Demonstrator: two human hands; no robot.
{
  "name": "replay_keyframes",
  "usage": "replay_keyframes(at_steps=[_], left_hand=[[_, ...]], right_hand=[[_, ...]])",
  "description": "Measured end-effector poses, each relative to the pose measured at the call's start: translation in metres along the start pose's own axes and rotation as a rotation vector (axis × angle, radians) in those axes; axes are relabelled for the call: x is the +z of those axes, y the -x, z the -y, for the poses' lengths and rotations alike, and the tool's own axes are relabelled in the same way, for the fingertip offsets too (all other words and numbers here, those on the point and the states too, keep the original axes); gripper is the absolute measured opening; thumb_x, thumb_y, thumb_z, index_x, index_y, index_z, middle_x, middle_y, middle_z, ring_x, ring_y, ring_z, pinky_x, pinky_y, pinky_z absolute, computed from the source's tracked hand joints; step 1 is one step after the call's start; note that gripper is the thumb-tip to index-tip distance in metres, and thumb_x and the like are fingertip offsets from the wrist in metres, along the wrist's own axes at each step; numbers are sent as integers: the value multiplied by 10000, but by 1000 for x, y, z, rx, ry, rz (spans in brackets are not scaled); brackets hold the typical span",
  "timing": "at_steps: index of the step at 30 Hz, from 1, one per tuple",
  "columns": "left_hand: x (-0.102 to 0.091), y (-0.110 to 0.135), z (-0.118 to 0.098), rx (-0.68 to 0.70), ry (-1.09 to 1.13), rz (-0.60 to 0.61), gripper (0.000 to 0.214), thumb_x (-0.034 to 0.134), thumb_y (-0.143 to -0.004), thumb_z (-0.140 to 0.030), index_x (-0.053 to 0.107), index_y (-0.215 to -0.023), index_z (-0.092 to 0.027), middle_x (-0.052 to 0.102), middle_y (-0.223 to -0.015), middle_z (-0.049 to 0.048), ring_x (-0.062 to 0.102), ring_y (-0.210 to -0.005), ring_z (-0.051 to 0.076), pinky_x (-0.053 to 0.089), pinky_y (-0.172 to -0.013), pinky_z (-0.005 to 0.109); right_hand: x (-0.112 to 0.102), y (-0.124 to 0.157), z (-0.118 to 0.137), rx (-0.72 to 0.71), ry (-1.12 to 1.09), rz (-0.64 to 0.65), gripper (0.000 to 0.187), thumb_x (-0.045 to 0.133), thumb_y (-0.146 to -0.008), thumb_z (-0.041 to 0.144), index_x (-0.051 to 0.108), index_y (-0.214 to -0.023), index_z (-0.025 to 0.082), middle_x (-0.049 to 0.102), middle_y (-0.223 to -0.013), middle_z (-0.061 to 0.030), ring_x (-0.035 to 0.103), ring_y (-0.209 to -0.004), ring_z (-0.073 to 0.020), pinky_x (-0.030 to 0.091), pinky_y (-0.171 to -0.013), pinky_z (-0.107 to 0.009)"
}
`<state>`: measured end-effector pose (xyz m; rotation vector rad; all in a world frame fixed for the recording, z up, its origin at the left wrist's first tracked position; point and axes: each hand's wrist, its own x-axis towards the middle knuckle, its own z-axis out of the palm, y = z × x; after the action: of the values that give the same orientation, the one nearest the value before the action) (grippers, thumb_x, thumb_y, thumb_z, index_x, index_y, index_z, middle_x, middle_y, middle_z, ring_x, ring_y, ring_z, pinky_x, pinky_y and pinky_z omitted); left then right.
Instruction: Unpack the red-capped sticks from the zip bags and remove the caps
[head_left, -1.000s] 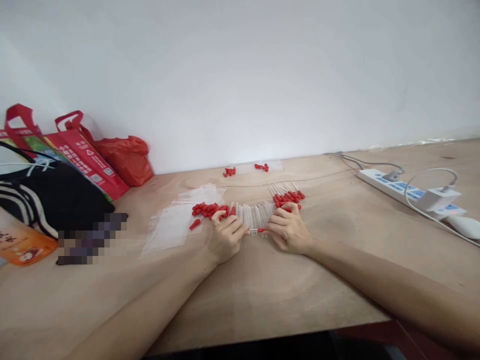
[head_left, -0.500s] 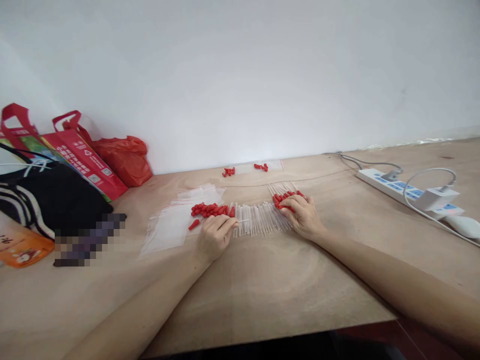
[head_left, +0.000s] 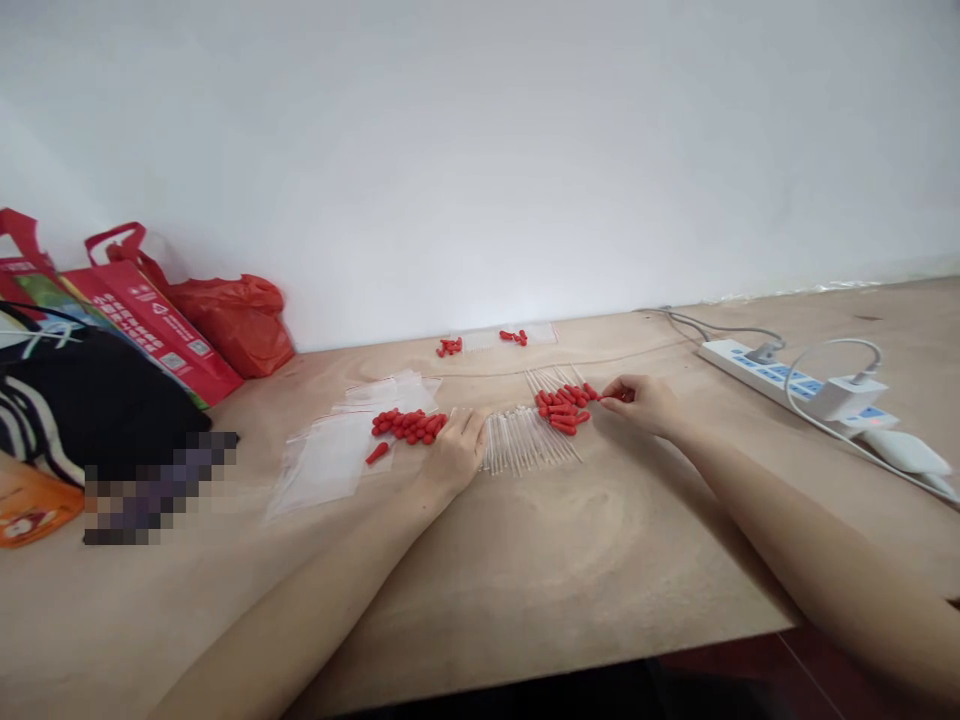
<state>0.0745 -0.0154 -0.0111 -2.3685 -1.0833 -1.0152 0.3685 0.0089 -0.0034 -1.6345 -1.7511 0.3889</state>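
My left hand lies with fingers stretched forward over the left end of a row of clear glass tubes. Its fingertips are beside a pile of red rubber bulbs; its thumb is hidden. At the right, my right hand has thumb and fingers pinched at a red bulb on the edge of a second group. In that group, red-bulbed droppers lie with their thin tubes pointing away from me. A single red bulb sits apart on the left.
Flat clear zip bags overlap left of the bulbs. Against the wall is another bag with tubes and red bulbs. A power strip with chargers and cables lies right; shopping bags and a black bag stand left.
My right hand has drawn back to the right, uncovering the red-bulbed droppers. My left hand has shifted onto the left tubes; the glass tube seen in its fingers earlier no longer shows there.
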Motion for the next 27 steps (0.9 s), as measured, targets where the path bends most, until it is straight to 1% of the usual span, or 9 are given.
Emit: replay_keyframes(at_steps=[5, 8, 10, 12, 15, 19, 23, 25, 27], left_hand=[[-4, 1, -7, 0, 112, 94, 201, 393, -830, -180, 494, -1001, -151, 616, -851, 59, 590, -772, 147, 481, -698, 270], [-9, 6, -8, -19, 210, 132, 304, 474, -803, -269, 460, -1084, -156, 625, -898, 67, 595, -776, 150, 488, -713, 284], [-15, 8, -7, -33, 249, 136, 364, 510, -781, -303, 452, -1107, -152, 621, -917, 75, 586, -809, 163, 483, -738, 302], [-23, 11, -5, -41, 242, 128, 365, 527, -766, -311, 470, -1089, -151, 610, -937, 81, 561, -870, 186, 463, -784, 336], [-33, 16, 3, -86, 185, 102, 282, 512, -772, -285, 509, -1025, -162, 595, -950, 75, 519, -921, 205, 425, -822, 368], [-40, 26, 18, -259, 34, 28, 116, 463, -792, -243, 550, -818, -171, 584, -787, 42, 512, -775, 179, 409, -747, 346], [-40, 30, 26, -400, -169, 94, 162, 501, -758, -299, 552, -659, -182, 552, -695, 36, 483, -693, 188, 374, -669, 344], [-38, 29, 26, -416, -238, 127, 181, 517, -742, -334, 563, -640, -191, 550, -690, 38, 481, -700, 201, 351, -654, 349], [-37, 28, 25, -393, -288, 137, 193, 533, -723, -354, 570, -620, -196, 549, -680, 40, 479, -700, 208, 332, -648, 354]], right_hand=[[14, 4, 5, -11, 1, 33, 211, 551, -681, 367, 624, -669, 170, 629, -624, -31, 547, -571, -140, 383, -507, -246], [16, 5, 5, 19, -54, 78, 258, 471, -752, 369, 637, -731, 173, 636, -617, -37, 553, -550, -139, 393, -510, -250], [15, 5, 4, 43, -46, 55, 269, 441, -772, 356, 638, -764, 172, 633, -606, -38, 550, -538, -137, 389, -507, -250], [14, 3, 1, 39, -1, -14, 262, 455, -763, 360, 641, -783, 176, 634, -629, -37, 545, -550, -139, 377, -512, -251], [18, -2, -1, -7, 63, -137, 284, 465, -755, 391, 651, -796, 181, 635, -702, -44, 541, -612, -149, 369, -553, -262], [35, -9, 2, -49, 191, -270, 323, 473, -745, 447, 670, -798, 196, 607, -767, -66, 532, -777, -195, 356, -687, -316], [49, -12, 9, -14, 292, -294, 346, 483, -722, 513, 676, -789, 234, 592, -793, -64, 497, -837, -232, 304, -735, -383], [51, -12, 11, -10, 308, -283, 351, 484, -716, 527, 677, -764, 238, 588, -791, -63, 485, -832, -235, 288, -735, -394], [53, -13, 11, -11, 315, -280, 351, 481, -718, 525, 675, -737, 233, 583, -779, -64, 474, -826, -235, 278, -732, -396]])
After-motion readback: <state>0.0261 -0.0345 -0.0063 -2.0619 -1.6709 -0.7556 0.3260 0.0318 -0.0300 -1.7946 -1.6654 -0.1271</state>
